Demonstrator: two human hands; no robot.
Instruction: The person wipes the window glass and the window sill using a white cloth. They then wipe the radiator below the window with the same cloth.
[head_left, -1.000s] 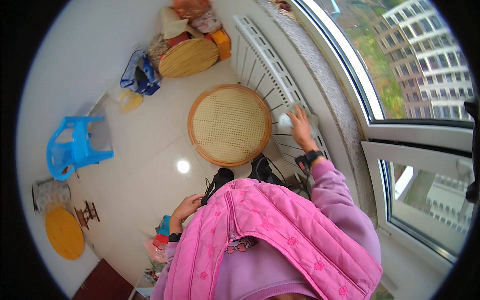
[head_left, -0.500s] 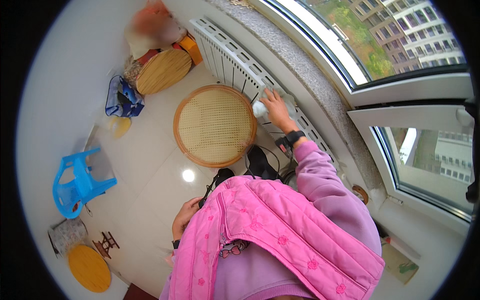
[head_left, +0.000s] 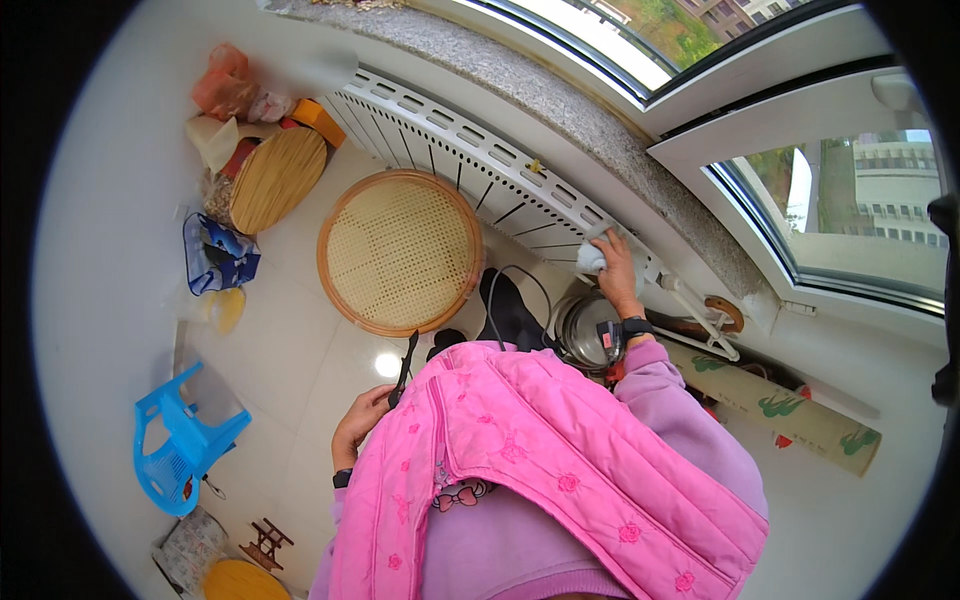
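My right hand (head_left: 620,275) is closed around a bunched white cloth (head_left: 592,258), pressed against the near end of a white radiator (head_left: 470,150) under the window sill. A dark band with a device sits on that wrist. My left hand (head_left: 360,425) is low in front of me, at the edge of the pink quilted garment (head_left: 520,430). Its fingers are bent around the lower end of a thin black strap (head_left: 405,370); the fingertips are partly hidden by the garment. A small yellow thing (head_left: 535,166) lies on the radiator top.
A round woven-cane table (head_left: 400,250) stands ahead of my feet. Beside my right arm are a glass-lidded pot (head_left: 582,330), white pipes (head_left: 705,315) and a long printed roll (head_left: 780,400). To the left stands a blue chair (head_left: 190,440). An open window sash (head_left: 800,220) projects at the right.
My right hand with the white cloth has slid along the radiator toward its near end, beside the pipes. The view has shifted rightward. My left hand stays by the strap.
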